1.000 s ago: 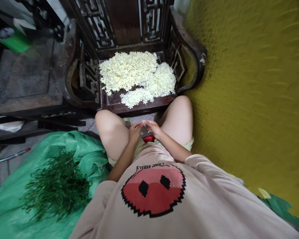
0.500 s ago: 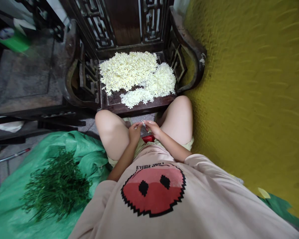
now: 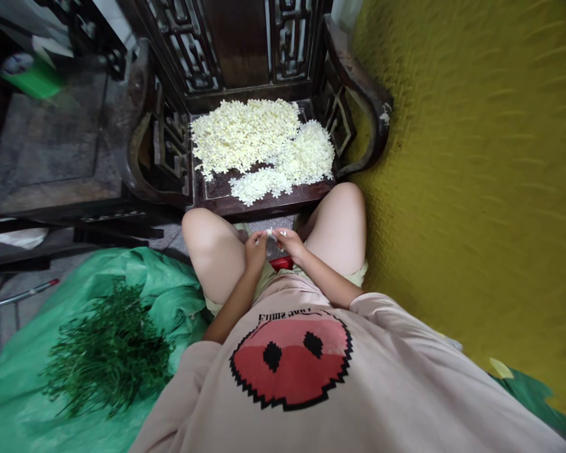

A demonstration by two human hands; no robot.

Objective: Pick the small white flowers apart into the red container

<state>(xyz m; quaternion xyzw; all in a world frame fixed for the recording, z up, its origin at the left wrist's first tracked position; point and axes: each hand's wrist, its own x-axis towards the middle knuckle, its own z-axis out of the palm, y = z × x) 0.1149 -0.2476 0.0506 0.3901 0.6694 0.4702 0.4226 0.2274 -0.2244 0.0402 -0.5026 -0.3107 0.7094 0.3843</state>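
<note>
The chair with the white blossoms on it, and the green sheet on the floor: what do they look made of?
The chair looks like dark carved wood with a worn varnish: fretwork panels, scuffed armrest. The green sheet looks like thin plastic: it creases sharply and shines faintly. The white blossoms look like real small flowers, though they are too small to be sure.

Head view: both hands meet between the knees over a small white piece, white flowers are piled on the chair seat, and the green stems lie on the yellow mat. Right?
Not quite. The head view shows the green stems on the green sheet at the person's left, not the yellow mat. The left hand, right hand, white piece and white flowers on the chair are as said.
</note>
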